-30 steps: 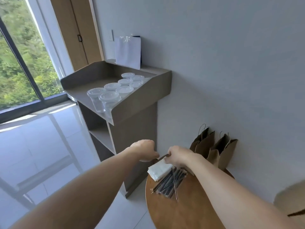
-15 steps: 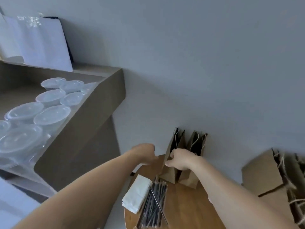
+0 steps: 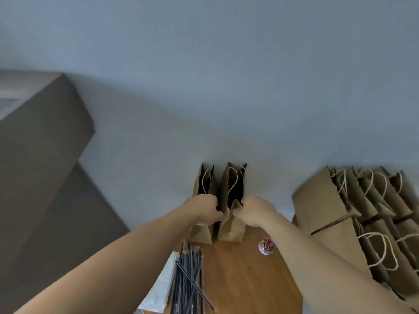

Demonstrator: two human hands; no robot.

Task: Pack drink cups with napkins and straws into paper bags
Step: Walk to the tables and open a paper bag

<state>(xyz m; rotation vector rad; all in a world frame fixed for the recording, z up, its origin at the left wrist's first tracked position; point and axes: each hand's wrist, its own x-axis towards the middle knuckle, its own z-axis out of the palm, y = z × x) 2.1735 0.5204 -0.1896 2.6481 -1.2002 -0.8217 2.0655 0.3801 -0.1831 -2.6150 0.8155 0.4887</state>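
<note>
Two brown paper bags stand upright against the wall at the far edge of a round wooden table (image 3: 244,282). My left hand (image 3: 201,208) grips the left side of the right bag (image 3: 231,227), between it and the left bag (image 3: 200,234). My right hand (image 3: 255,210) pinches the right bag's other side. Both bags gape open at the top, rope handles showing. A bundle of dark straws (image 3: 188,282) lies at the table's left, partly over a white stack of napkins (image 3: 161,288). No drink cups are in view.
A row of several flat brown paper bags (image 3: 353,223) with rope handles leans at the right. A small round tin (image 3: 266,245) with coloured bits sits on the table near my right wrist. A grey-brown counter (image 3: 43,155) rises at the left.
The view has swung right and down; the cups and counter top have left the frame. Both hands have moved from the table's left edge onto the right standing bag.
</note>
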